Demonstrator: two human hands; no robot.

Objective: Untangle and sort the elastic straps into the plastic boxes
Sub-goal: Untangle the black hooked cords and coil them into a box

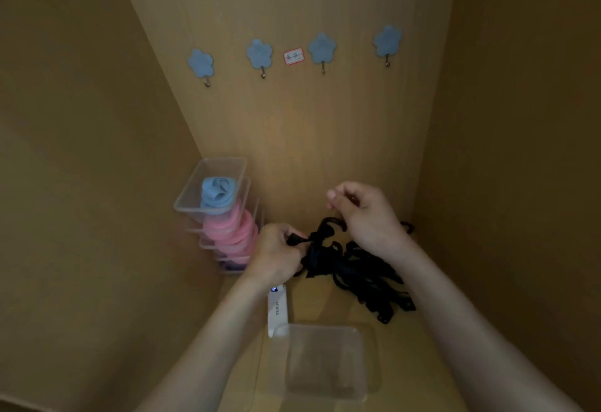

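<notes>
A tangled bunch of black elastic straps lies on the wooden shelf floor between my hands. My left hand grips the left end of the tangle. My right hand is raised a little above it and pinches a black loop from the same bunch. An empty clear plastic box sits in front, near the lower edge of the view. At the back left stands a stack of clear boxes; its top one holds a blue strap, and pink straps fill the ones below.
I am working inside a wooden cabinet with walls close on the left, right and back. Several blue flower hooks and a small label are on the back wall. A white rectangular device lies by my left wrist.
</notes>
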